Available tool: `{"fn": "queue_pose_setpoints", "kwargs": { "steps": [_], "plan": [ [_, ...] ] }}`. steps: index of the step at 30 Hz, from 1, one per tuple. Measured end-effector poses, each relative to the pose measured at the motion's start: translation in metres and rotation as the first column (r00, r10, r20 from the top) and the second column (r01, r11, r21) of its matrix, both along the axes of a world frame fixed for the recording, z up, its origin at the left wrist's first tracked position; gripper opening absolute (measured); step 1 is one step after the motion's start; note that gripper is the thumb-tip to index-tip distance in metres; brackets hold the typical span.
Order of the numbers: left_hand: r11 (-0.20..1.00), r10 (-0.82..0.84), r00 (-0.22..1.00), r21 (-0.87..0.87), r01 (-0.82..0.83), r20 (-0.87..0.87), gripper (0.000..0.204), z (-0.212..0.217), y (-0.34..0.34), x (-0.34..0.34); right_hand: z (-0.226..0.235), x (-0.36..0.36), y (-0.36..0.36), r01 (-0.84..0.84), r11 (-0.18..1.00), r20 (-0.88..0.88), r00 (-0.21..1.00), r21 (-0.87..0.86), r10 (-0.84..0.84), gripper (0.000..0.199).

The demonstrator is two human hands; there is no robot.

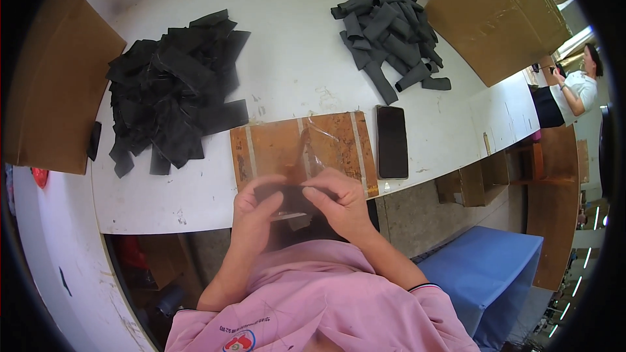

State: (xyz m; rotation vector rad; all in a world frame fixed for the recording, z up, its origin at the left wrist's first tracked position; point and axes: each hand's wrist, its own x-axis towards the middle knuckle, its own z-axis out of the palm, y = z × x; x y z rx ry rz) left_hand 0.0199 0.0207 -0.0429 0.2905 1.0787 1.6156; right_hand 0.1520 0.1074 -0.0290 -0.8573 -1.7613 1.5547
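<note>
head view, near to far — left hand and right hand both pinch a flat black strip in a clear sleeve, held at the near table edge above a brown board. black phone just right. beyond: flat black strips pile left, rolled grey tubes pile right — cardboard box farthest.

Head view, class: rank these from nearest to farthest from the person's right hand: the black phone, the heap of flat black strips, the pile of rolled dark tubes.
From the right hand:
1. Black phone, just beyond it, slightly right.
2. Heap of flat black strips, across the table to the left.
3. Pile of rolled dark tubes, at the far edge, slightly right.
</note>
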Motion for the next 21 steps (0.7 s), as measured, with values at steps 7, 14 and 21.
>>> {"fn": "queue_pose_setpoints", "kwargs": {
  "steps": [7, 14, 21],
  "plan": [
    [0.995, -0.014, 0.995, 0.103, 0.004, 0.098, 0.013, 0.007, 0.011, 0.011, 0.022, 0.007, -0.003, 0.029, 0.958, -0.115, 0.991, -0.287, -0.065, 0.02],
    [0.993, 0.092, 0.899, 0.024, -0.113, 0.428, 0.013, 0.007, 0.019, 0.029, 0.022, 0.009, -0.007, -0.054, 0.863, -0.377, 0.912, -0.502, -0.162, 0.031],
    [0.996, -0.011, 0.937, 0.083, -0.019, 0.35, 0.02, -0.009, 0.023, 0.031, 0.008, 0.009, -0.006, 0.105, 0.945, -0.214, 0.961, -0.311, -0.177, 0.018]
  ]
}}
